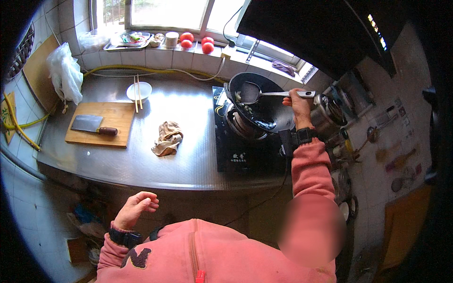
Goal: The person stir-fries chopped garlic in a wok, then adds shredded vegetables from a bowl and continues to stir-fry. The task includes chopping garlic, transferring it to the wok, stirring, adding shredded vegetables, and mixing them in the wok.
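Hands (133,210) apart (right one (300,106) outstretched)

I count two hands: one left hand (137,210) at 8 o'clock and one right hand (300,107) at 2 o'clock. There is one bench (198,162). Toward 1 o'clock there is one wok (271,103) and one turner (276,94). At 9 o'clock I see one wooden board (119,115), one big knife (88,124) and one crumpled cloth (168,137). At 10 o'clock there is one white bowl (146,93) and two chopsticks (139,93). Between 11 and 12 o'clock sit four red tomatoes (207,48) and one white tub (171,39).
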Motion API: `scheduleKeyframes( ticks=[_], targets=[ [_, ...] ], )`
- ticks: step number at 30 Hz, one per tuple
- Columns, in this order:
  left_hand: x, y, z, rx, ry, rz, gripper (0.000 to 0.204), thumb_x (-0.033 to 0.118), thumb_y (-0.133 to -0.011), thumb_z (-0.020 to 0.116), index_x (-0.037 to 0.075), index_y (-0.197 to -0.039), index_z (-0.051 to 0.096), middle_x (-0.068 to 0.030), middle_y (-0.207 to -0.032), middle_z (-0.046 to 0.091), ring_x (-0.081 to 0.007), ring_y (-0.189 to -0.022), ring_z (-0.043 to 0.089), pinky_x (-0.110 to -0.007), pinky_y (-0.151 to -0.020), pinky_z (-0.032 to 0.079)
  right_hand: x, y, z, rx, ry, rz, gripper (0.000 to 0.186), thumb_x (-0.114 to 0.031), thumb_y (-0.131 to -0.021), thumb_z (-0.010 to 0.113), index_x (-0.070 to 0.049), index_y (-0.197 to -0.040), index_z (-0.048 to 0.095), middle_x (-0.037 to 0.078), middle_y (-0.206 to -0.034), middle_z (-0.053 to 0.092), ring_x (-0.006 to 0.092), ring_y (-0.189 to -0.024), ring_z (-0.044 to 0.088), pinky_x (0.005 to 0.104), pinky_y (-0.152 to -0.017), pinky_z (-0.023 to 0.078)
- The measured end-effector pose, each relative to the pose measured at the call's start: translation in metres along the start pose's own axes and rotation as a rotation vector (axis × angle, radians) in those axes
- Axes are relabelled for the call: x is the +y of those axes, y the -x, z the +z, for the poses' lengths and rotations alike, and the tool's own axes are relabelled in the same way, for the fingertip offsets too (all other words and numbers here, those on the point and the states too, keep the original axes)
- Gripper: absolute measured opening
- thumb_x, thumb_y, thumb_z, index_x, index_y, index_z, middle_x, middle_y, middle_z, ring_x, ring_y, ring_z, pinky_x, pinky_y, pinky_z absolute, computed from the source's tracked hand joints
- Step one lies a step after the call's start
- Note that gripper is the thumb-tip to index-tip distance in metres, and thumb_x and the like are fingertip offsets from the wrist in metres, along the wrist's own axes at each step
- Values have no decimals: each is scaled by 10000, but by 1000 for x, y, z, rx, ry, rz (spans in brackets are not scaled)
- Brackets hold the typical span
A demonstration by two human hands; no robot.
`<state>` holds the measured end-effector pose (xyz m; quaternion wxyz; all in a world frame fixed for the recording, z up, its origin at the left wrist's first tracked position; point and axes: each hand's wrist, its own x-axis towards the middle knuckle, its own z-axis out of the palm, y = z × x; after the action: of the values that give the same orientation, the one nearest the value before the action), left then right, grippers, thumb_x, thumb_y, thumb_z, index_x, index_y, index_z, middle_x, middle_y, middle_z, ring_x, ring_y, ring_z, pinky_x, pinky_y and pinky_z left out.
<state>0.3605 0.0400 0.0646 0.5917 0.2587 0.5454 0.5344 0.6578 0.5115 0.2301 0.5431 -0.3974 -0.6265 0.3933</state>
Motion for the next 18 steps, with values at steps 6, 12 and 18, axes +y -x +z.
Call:
scheduleKeyframes(
  ticks=[6, 12, 18],
  targets=[
    [-3, -3, -3, -14, 15, 20, 236, 151, -961, 514, -4, -1132, 567, -105, -1028, 625, -191, -930, 624, -325, -821, 520, -26, 14, -41, -20, 252, -8, 186, -91, -843, 640, -4, -997, 580, 79, -775, 622, 151, -609, 619, 272, -536, 530],
    [-3, -9, -2, -31, 9, -13, 258, 177, -962, 528, -2, -1143, 567, -105, -1047, 622, -188, -946, 616, -327, -832, 515, -79, 70, -70, -579, 677, -560, 212, -16, -801, 671, -37, -1000, 602, 67, -918, 595, 193, -862, 601, 303, -781, 484],
    [3, -14, 9, -104, -35, 8, 267, 183, -962, 530, -7, -1148, 561, -105, -1057, 617, -188, -953, 612, -325, -842, 513, -32, 75, -44, -604, 585, -762, 316, 8, -807, 689, -82, -1079, 555, 77, -1007, 583, 210, -930, 588, 309, -790, 481]
  ],
)
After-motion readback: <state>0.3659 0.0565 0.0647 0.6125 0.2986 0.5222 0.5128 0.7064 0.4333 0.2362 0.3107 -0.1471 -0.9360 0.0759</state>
